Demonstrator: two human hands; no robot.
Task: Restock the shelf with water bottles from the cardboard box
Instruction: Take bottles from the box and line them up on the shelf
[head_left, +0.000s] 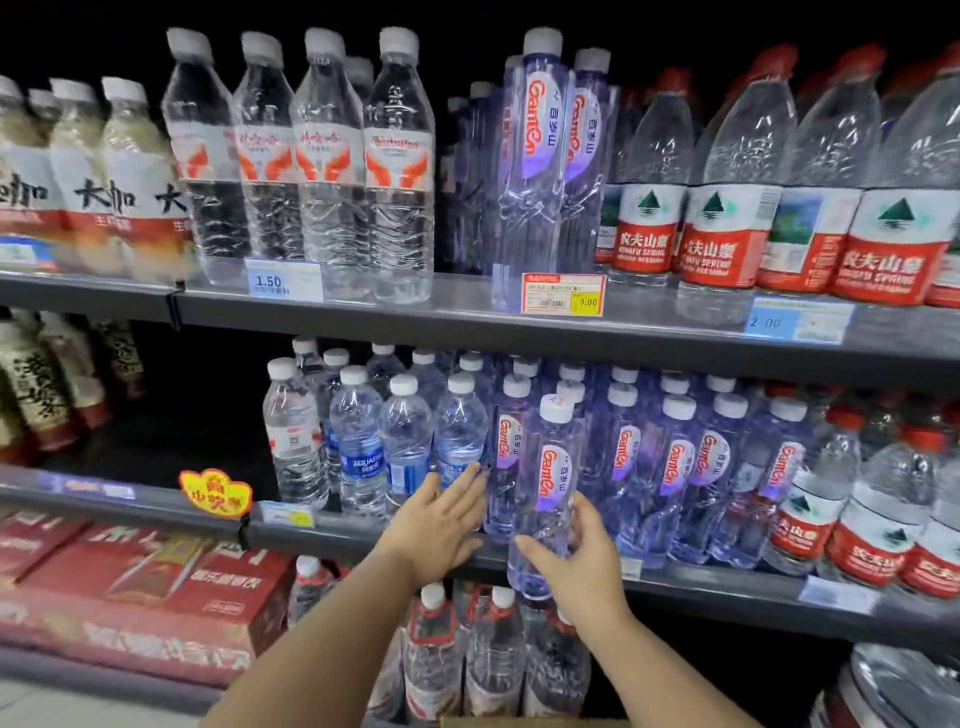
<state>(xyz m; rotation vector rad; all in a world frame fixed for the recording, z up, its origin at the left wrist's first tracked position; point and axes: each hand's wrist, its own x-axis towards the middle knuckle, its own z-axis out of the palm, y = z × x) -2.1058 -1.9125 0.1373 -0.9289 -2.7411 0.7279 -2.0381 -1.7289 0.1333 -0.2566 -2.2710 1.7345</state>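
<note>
My right hand (582, 556) grips the lower part of a purple-tinted Ganten water bottle (551, 478) with a white cap, held upright at the front edge of the middle shelf (727, 584). My left hand (441, 514) reaches out with straight fingers that touch the blue-label bottle (457, 441) and the Ganten bottle (506, 457) standing at the left end of the Ganten row. Several more Ganten bottles (675, 467) fill the shelf to the right. A sliver of the cardboard box (530, 722) shows at the bottom edge.
The top shelf (467, 306) carries clear bottles, tall Ganten bottles (540, 156) and red-label bottles (717, 197). Red cartons (140, 603) lie at lower left, larger bottles (493, 654) stand on the bottom shelf. A dark gap (197, 415) opens left of the middle shelf's bottles.
</note>
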